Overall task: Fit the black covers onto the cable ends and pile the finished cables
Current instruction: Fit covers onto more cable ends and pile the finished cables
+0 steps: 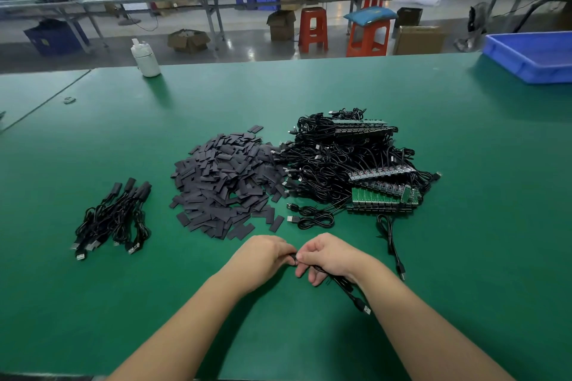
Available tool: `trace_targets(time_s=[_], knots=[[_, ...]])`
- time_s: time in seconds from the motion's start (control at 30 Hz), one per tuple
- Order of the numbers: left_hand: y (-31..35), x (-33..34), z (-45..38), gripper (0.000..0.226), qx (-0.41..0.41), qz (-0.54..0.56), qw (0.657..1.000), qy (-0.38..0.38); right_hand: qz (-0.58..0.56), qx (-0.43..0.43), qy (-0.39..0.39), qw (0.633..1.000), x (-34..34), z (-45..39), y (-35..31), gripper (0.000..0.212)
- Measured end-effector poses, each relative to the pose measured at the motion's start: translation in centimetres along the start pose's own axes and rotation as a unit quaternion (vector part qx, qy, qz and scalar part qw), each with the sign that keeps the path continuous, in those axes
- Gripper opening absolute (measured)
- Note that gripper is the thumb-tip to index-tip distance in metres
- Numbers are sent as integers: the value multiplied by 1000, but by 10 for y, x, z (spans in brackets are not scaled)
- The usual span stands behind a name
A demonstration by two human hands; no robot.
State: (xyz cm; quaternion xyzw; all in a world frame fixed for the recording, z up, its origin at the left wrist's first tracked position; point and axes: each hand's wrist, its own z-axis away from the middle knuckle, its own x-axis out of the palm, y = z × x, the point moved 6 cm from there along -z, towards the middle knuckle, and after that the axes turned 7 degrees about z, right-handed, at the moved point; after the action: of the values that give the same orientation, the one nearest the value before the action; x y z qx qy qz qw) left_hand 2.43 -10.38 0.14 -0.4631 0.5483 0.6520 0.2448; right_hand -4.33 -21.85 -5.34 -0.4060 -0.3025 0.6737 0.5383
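My left hand and my right hand meet near the table's front, fingertips pinched together on a black cover and the end of a black cable. The cable trails down to the right under my right wrist, and its USB plug lies on the mat. A heap of flat black covers lies in the middle. Beside it on the right sits a tangle of uncovered cables with green circuit boards. At the left lies a small pile of finished cables.
The work surface is a green mat. A white bottle stands at the far left edge, and a blue tray sits at the far right. One loose cable lies to the right of my right hand. Stools and cartons stand beyond the table.
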Motion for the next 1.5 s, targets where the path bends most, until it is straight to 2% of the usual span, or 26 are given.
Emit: trace_targets(time_s=[0.23,0.63,0.77,1.0,1.1,1.17,1.23,1.3,1.37,1.4,1.5], knots=[[-2,-3,-4,24,-13,6,1000,3,-44,-4,14,999,-2,1,-2,21],[3,10,-18,26,-51,-73,988,-123,-41,7,0,999,-1,7,-6,27],[4,14,-17,18,-49,-107,984,-135,-44,9,-3,999,-3,7,-7,32],[8,17,-16,33,-55,-149,973,-167,-51,-4,6,999,-5,5,-5,27],[7,20,-14,36,-38,-158,977,-141,-77,-6,16,997,-7,5,-4,26],[5,18,-14,43,-40,-111,991,-70,-118,-14,26,993,-8,5,-4,27],[-1,8,-10,40,-95,26,992,77,-170,-23,36,985,-12,6,-4,27],[-12,2,-2,31,-203,187,940,199,-225,-25,48,973,-16,7,-2,24],[-19,11,1,13,-285,317,879,212,-267,-25,53,962,-18,7,1,19],[-17,16,-1,9,-296,357,864,197,-281,-25,53,958,-18,7,1,17],[-9,25,-4,18,-300,427,834,182,-298,-23,56,953,-17,6,2,12]])
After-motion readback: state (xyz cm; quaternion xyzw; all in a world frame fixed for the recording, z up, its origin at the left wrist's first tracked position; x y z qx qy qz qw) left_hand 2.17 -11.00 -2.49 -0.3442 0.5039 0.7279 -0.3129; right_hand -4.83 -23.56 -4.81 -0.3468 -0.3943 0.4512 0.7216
